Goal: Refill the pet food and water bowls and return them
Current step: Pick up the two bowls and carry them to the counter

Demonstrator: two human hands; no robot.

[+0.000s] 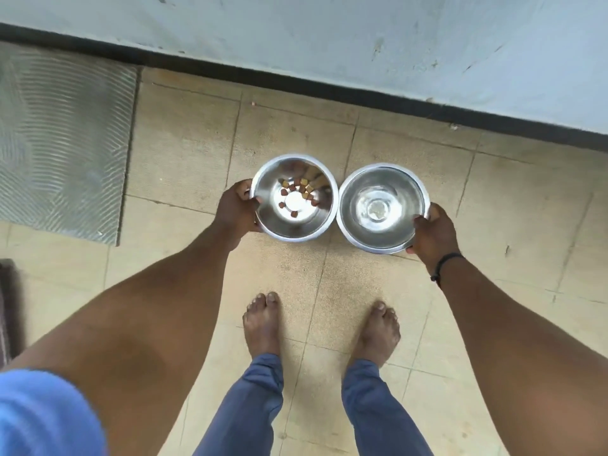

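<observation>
Two steel bowls sit side by side over the tiled floor in front of my bare feet. The left bowl, the food bowl [316, 222], has several brown and tan kibble pieces [299, 192] in its bottom. My left hand [235, 210] grips its left rim, thumb hooked over the edge. The right bowl, the water bowl [358, 222], looks shiny inside, with what seems a little clear water. My right hand [431, 233] grips its right rim, thumb on the edge. The two rims touch. Whether the bowls rest on the floor or hang just above it I cannot tell.
A pale wall [329, 34] with a dark skirting strip [296, 82] runs across the back. A grey ribbed mat [62, 139] lies on the floor at the left. Beige floor tiles [493, 209] spread around the bowls. My feet [263, 324] stand just behind them.
</observation>
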